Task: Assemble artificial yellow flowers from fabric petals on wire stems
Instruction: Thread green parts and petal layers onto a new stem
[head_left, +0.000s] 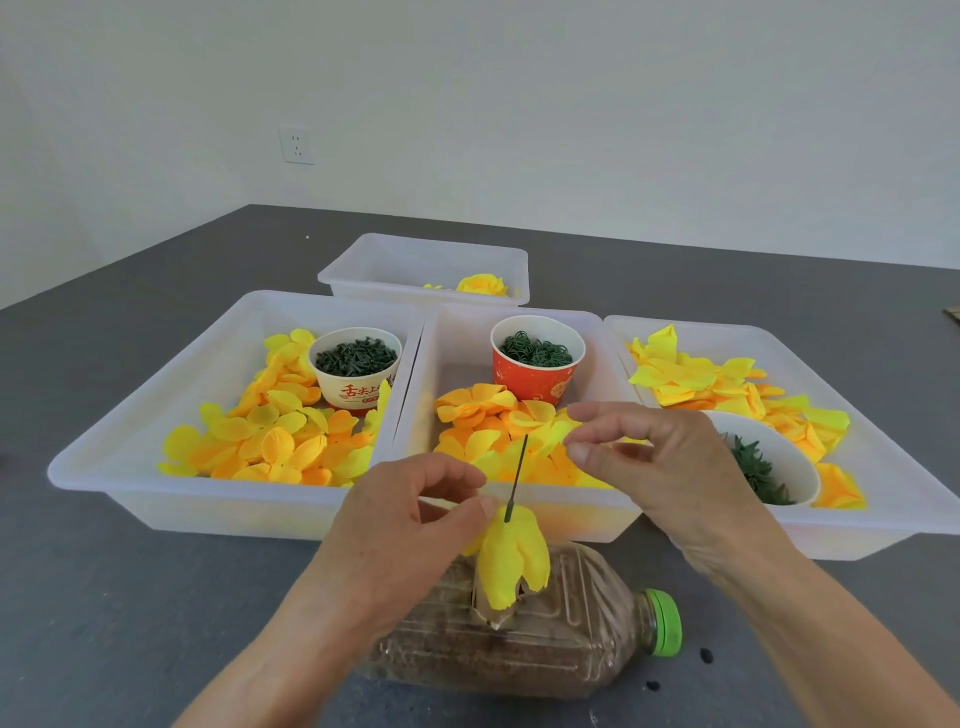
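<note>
A yellow fabric flower (514, 561) hangs head-down on a thin dark wire stem (518, 475) that points up out of its base. It stands over a brown-filled plastic bottle (519, 649) lying on its side. My left hand (410, 525) pinches the petals at the top of the flower, thumb against the base by the wire. To the right of the wire tip, my right hand (649, 467) hovers with thumb and forefinger apart and nothing visible between them. Loose yellow and orange petals (270, 441) fill the trays behind.
Three white trays sit side by side: left (104, 467) with a white cup of dark green pieces (356, 384), middle (457, 353) with a red cup of green rings (535, 382), right (883, 525) with a white bowl of green parts (795, 467). The back tray (415, 249) holds a finished flower (480, 285).
</note>
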